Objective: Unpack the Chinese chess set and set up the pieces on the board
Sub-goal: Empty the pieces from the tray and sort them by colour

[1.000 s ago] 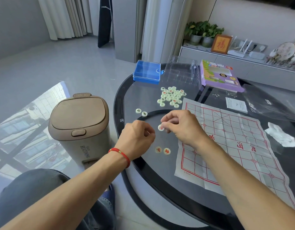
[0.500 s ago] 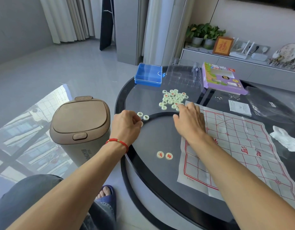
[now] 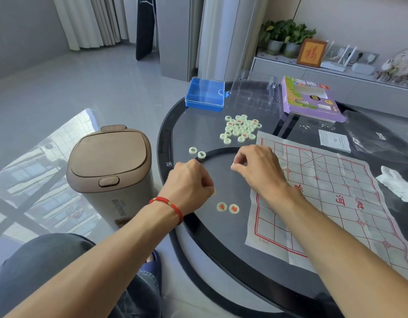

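Note:
A paper chess board [image 3: 324, 193] with red lines lies on the glass table [image 3: 163, 138], at the right. A pile of pale round pieces [image 3: 241, 128] sits beyond it. Two green-marked pieces [image 3: 193, 150] lie at the left. Two red-marked pieces [image 3: 221, 206] lie near me. My left hand [image 3: 189, 184] is curled just left of the red pair, and a pale sliver of a piece [image 3: 213, 192] shows at its fingertips. My right hand [image 3: 260, 171] hovers by the board's left edge and pinches a pale piece [image 3: 234, 166] between thumb and fingers.
A blue plastic case [image 3: 205, 94], a clear tray [image 3: 253, 92] and a purple box [image 3: 311, 97] stand at the table's far side. A leaflet [image 3: 334, 141], a plastic bag [image 3: 377, 138] and a white tissue [image 3: 398, 184] lie right. A brown-lidded bin [image 3: 109, 171] stands left of the table.
My right hand reached to the pile and has drawn back with a piece pinched. My left hand went to the green pair, then came back beside the red pair.

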Demonstrator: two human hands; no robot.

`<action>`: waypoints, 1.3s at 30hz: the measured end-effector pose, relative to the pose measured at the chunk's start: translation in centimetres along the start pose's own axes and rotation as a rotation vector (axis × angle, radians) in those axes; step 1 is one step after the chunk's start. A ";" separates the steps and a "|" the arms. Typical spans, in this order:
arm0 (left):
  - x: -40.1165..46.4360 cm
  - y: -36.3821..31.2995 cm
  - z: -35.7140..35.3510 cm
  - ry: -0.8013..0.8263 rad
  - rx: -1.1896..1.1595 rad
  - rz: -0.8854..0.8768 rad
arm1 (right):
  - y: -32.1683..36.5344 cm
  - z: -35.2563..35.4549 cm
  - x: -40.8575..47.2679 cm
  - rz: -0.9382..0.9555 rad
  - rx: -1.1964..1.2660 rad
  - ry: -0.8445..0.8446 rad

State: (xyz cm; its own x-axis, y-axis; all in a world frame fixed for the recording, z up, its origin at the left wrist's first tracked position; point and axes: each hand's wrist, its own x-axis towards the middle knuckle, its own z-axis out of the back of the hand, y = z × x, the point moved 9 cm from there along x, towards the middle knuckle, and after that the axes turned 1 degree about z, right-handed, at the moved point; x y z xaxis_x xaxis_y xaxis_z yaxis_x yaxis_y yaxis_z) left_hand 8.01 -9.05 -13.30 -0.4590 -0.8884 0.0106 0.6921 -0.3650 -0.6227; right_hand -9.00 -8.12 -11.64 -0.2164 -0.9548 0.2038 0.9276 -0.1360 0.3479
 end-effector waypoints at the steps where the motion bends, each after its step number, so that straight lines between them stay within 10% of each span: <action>1: -0.2 -0.1 -0.2 -0.001 -0.004 -0.016 | 0.5 0.1 -0.4 0.016 0.021 0.005; 15: 0.0 0.2 1.0 -0.062 -0.365 0.068 | 2.1 -0.7 -3.4 -0.090 0.658 0.252; 27: 4.0 4.4 3.3 -0.369 -0.033 0.169 | 0.7 -2.6 3.2 0.000 -0.121 0.061; 39: 4.4 4.4 3.8 -0.411 -0.133 0.175 | 0.8 -0.7 0.3 -0.023 0.242 0.014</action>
State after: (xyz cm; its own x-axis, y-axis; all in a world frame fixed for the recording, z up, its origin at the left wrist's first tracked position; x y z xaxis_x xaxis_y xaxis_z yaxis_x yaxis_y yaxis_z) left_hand 11.14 -15.64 -12.98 -0.0642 -0.9799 0.1891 0.6499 -0.1848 -0.7372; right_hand -8.09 -8.67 -11.92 -0.2313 -0.9558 0.1813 0.8218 -0.0923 0.5622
